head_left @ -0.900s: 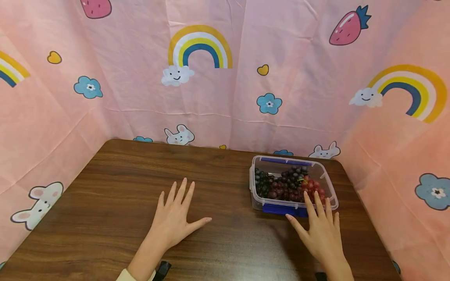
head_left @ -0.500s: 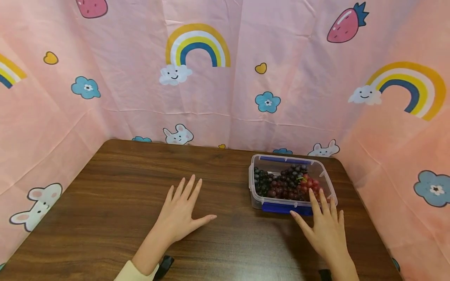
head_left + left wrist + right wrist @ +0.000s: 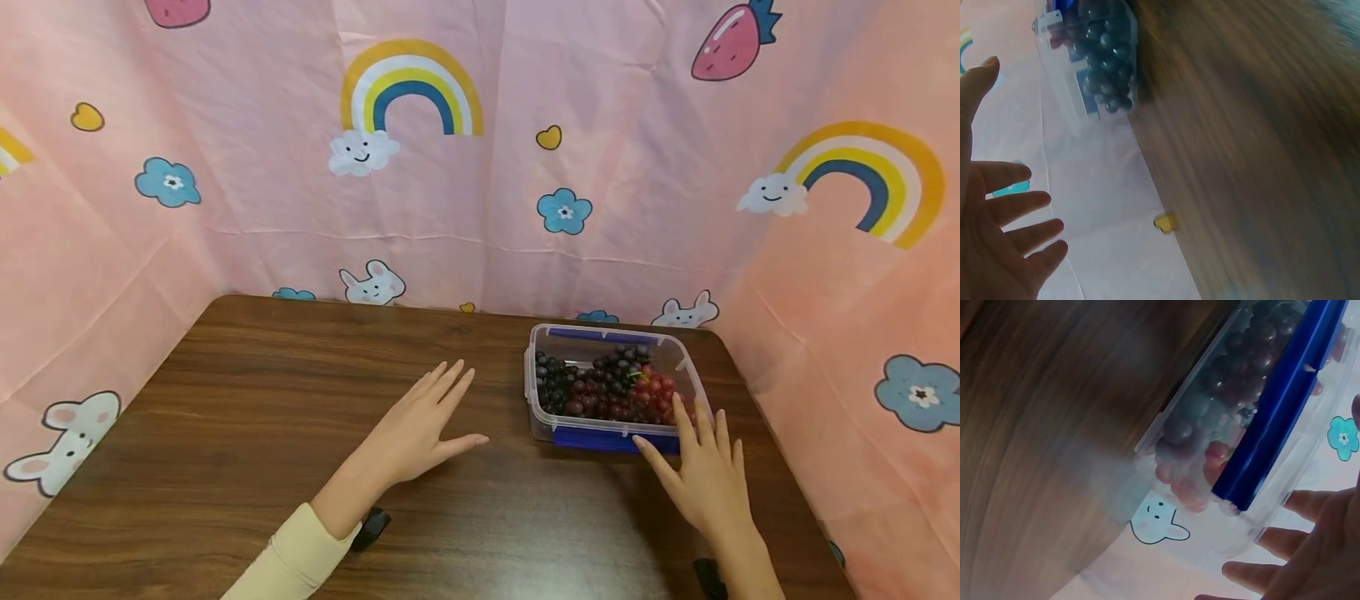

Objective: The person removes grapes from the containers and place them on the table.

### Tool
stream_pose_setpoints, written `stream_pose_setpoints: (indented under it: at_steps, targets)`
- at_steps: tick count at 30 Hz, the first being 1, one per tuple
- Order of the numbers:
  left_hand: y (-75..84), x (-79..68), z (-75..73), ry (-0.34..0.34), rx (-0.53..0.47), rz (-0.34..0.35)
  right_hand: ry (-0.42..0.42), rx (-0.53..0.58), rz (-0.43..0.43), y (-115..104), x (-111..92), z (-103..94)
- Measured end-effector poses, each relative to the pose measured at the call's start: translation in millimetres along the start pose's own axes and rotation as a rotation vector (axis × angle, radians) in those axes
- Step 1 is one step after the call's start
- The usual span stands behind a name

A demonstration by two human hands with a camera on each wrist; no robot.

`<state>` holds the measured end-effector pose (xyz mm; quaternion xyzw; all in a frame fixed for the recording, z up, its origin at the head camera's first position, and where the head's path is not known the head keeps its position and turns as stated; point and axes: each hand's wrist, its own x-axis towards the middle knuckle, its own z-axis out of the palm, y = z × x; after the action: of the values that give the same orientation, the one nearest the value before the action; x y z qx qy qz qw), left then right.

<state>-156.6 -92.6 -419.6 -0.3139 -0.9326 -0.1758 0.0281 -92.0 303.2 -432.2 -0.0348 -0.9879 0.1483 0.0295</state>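
A clear plastic food container (image 3: 542,427) with blue clip flaps stands toward the back right of the table, without a lid on top. Inside lie dark grapes (image 3: 622,367) and a red bunch (image 3: 654,390) with a green stem. My left hand (image 3: 420,433) hovers left of the container, fingers straight and thumb spread, holding nothing. At the container's front right corner is my right hand (image 3: 708,483), fingers spread, their tips overlapping the rim in the head view. In the right wrist view its fingers (image 3: 1288,540) show beside the container wall, below the blue flap (image 3: 1279,412).
The brown wooden table (image 3: 300,400) reaches back to a pink printed curtain (image 3: 435,192), which encloses it at the back and both sides. A black strap (image 3: 371,529) shows at the left wrist and another dark strap (image 3: 708,577) at the right.
My left hand has moved right and slightly forward, toward the container. My right hand has shifted a little to the right. The head view has drifted slightly; the container stays put.
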Motion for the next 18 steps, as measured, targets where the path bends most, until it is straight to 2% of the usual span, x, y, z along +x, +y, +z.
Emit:
stream_pose_setpoints:
  at_steps: [7, 18]
  targets:
    - [12.2, 26.5, -3.2, -0.049, -0.02, 0.104, -0.007, 0.001, -0.004, 12.8, 8.6, -2.8]
    - [31.9, 67.9, -3.7, -0.143, 0.064, 0.27, -0.029, -0.016, -0.011, 29.0, 19.9, -0.9]
